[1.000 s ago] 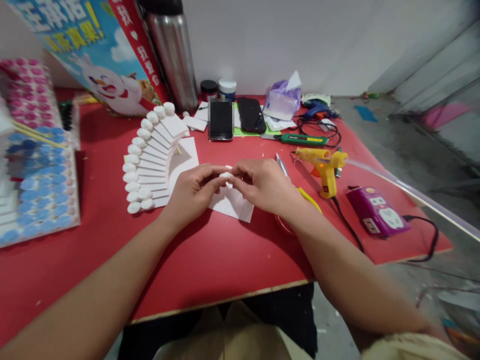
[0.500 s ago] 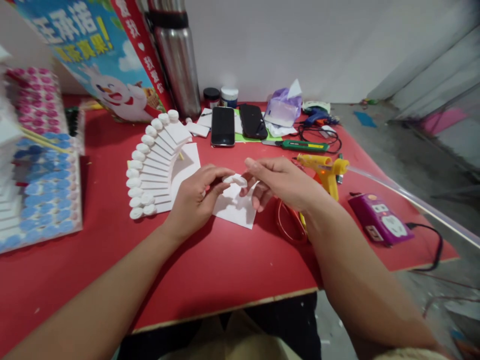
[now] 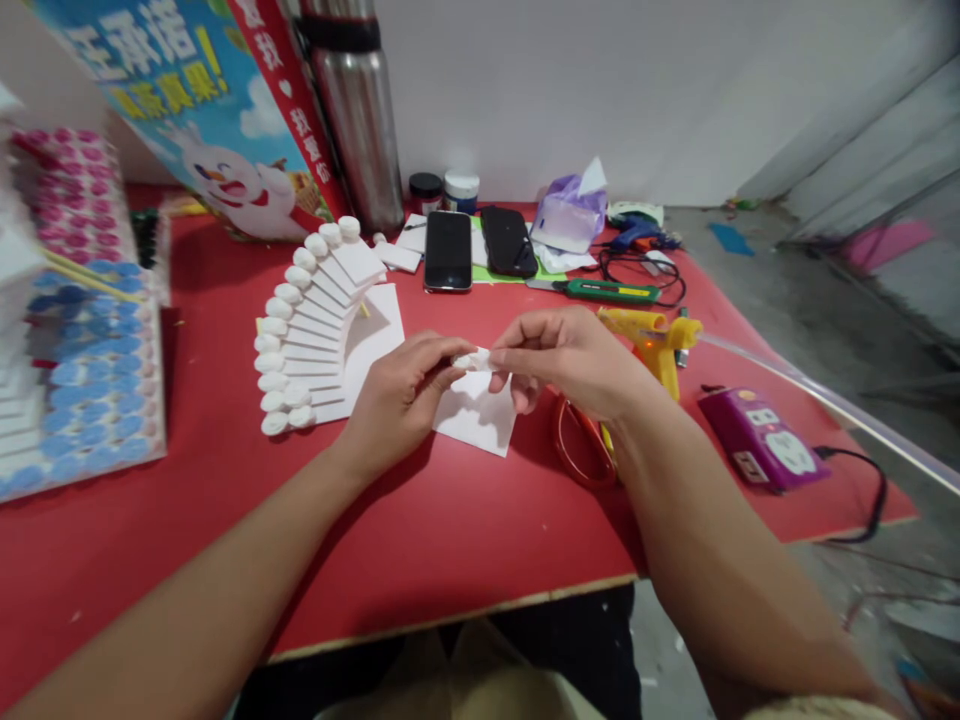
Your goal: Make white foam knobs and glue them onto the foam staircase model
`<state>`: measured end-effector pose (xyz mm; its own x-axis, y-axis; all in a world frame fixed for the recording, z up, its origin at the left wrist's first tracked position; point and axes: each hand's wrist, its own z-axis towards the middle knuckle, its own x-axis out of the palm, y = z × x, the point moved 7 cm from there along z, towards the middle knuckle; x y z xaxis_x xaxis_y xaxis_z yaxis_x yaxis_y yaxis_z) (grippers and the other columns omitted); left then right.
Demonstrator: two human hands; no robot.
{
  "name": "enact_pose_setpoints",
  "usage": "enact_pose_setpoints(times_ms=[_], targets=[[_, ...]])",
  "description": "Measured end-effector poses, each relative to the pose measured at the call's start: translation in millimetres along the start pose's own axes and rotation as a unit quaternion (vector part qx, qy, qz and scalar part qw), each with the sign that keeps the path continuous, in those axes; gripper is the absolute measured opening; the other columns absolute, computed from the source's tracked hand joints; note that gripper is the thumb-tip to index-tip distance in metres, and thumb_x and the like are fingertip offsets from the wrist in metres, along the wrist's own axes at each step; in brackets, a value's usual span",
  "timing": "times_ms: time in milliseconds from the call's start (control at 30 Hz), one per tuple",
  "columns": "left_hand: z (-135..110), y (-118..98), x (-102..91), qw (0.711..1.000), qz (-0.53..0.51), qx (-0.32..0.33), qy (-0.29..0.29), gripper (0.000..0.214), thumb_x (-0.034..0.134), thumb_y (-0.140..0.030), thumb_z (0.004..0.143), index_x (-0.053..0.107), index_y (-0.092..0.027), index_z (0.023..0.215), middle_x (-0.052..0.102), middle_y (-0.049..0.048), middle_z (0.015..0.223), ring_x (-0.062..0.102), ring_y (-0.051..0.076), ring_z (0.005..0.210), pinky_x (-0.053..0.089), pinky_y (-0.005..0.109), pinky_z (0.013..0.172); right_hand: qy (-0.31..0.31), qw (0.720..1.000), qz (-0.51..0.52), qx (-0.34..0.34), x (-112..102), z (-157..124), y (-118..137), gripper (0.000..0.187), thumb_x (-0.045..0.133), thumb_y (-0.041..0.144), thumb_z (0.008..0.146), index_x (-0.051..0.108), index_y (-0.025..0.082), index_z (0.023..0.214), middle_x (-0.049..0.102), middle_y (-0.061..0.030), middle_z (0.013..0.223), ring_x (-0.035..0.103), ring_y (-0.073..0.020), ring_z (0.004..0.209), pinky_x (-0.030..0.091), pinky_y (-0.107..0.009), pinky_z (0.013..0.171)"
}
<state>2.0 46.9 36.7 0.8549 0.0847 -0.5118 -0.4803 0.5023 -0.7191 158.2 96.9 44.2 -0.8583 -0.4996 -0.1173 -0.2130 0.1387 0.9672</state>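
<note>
Between my two hands is a small white piece (image 3: 472, 360), soft-looking and whitish like rolled paper or clay; its exact kind I cannot make out. My left hand (image 3: 405, 390) pinches its left end between thumb and fingers. On the right end, the thumb and forefinger of my right hand (image 3: 562, 362) are closed. Below them a white card (image 3: 480, 425) lies on the red table (image 3: 465, 530). Left of my hands stands a curved, fan-like white model (image 3: 315, 340), stepped like stairs, with round white knobs along its outer edge.
A yellow glue gun (image 3: 652, 345), red-handled scissors (image 3: 581, 450) and a purple power box (image 3: 761, 435) lie to the right. Behind are two phones (image 3: 448, 250), a green cutter (image 3: 611, 291) and a steel flask (image 3: 360, 130). Blue and pink rolls (image 3: 97, 400) stand far left.
My right hand has closed its thumb and forefinger on the right end of the white piece; before, its fingers were apart. My left hand keeps its pinch.
</note>
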Motion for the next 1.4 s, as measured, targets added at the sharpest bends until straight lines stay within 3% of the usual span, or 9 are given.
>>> enact_pose_setpoints(times_ms=[100,233,367,533,733,900,1067,1200,1400], targets=[[0.1,1.3,-3.0,1.000,0.000,-0.019,-0.013,0.019,0.057,-0.026,0.100,0.071,-0.019,0.110,0.073,0.0066,0.103,0.066,0.019,0.093,0.049,0.030,0.085,-0.034,0.999,0.017,-0.021,-7.3,0.6,2.2,0.022,0.082,0.027,0.076,0.066,0.014,0.071,0.072,-0.0042,0.063,0.060,-0.0101,0.041,0.045,-0.020,0.039],[0.3,5.4,-5.7,0.999,-0.010,-0.046,-0.025,0.018,0.057,-0.026,0.100,0.072,-0.020,0.107,0.075,0.0068,0.105,0.067,0.020,0.096,0.050,0.031,0.087,-0.069,0.996,-0.003,-0.060,-10.1,1.5,6.5,0.027,0.079,0.037,0.082,0.064,0.015,0.077,0.071,-0.0022,0.066,0.060,-0.0091,0.045,0.049,-0.021,0.043],[-0.2,7.3,-4.6,0.999,0.002,-0.036,-0.026,0.018,0.058,-0.027,0.099,0.072,-0.020,0.109,0.074,0.0065,0.105,0.067,0.020,0.094,0.050,0.031,0.086,-0.063,0.993,-0.074,-0.072,0.0,2.4,7.8,0.035,0.084,0.044,0.078,0.066,0.017,0.089,0.069,-0.0006,0.072,0.065,-0.0118,0.051,0.052,-0.022,0.044],[-0.7,3.6,-0.8,1.000,0.020,-0.003,-0.006,0.020,0.057,-0.026,0.100,0.071,-0.018,0.112,0.073,0.0069,0.101,0.064,0.018,0.089,0.050,0.030,0.084,-0.043,0.995,-0.074,-0.046,8.9,4.0,-0.4,0.032,0.084,0.041,0.078,0.064,0.016,0.082,0.068,0.0000,0.067,0.062,-0.0112,0.046,0.051,-0.023,0.043],[-0.6,2.3,-0.2,0.999,0.034,-0.009,0.006,0.023,0.056,-0.028,0.101,0.071,-0.019,0.115,0.073,0.0082,0.103,0.066,0.019,0.090,0.051,0.031,0.084,-0.035,0.992,-0.103,-0.060,9.8,5.2,-5.3,0.026,0.081,0.037,0.079,0.067,0.015,0.079,0.062,0.0025,0.055,0.052,-0.0086,0.043,0.041,-0.022,0.042],[0.9,2.9,-2.0,0.999,0.012,-0.029,-0.003,0.020,0.059,-0.027,0.099,0.074,-0.018,0.109,0.075,0.0078,0.100,0.067,0.019,0.090,0.052,0.030,0.084,-0.069,0.956,-0.232,-0.163,10.3,3.7,3.8,0.014,0.073,0.029,0.082,0.071,0.015,0.080,0.067,-0.0004,0.066,0.055,-0.0102,0.056,0.039,-0.023,0.053],[-2.4,15.1,1.9,0.986,-0.098,-0.137,-0.007,0.019,0.066,-0.033,0.094,0.074,-0.018,0.104,0.076,0.0071,0.099,0.068,0.018,0.086,0.053,0.028,0.079,-0.117,0.904,-0.339,-0.234,15.8,-4.0,14.6,0.010,0.066,0.020,0.086,0.068,0.017,0.076,0.066,-0.0006,0.067,0.054,-0.0115,0.059,0.037,-0.026,0.059],[-5.5,22.4,8.3,0.962,-0.188,-0.200,-0.005,0.023,0.071,-0.037,0.091,0.072,-0.017,0.101,0.073,0.0048,0.087,0.065,0.015,0.073,0.055,0.027,0.068,-0.115,0.858,-0.413,-0.282,24.3,-9.4,19.3,0.010,0.062,0.020,0.088,0.064,0.017,0.079,0.066,-0.0031,0.072,0.054,-0.0138,0.063,0.036,-0.028,0.062],[-5.3,27.9,13.0,0.929,-0.281,-0.240,-0.009,0.026,0.079,-0.035,0.083,0.073,-0.014,0.097,0.072,0.0042,0.076,0.067,0.016,0.069,0.058,0.028,0.066,-0.096,0.875,-0.386,-0.275,23.8,-7.1,17.1,0.008,0.061,0.018,0.087,0.063,0.017,0.080,0.064,-0.0016,0.069,0.052,-0.0127,0.060,0.035,-0.028,0.061]])
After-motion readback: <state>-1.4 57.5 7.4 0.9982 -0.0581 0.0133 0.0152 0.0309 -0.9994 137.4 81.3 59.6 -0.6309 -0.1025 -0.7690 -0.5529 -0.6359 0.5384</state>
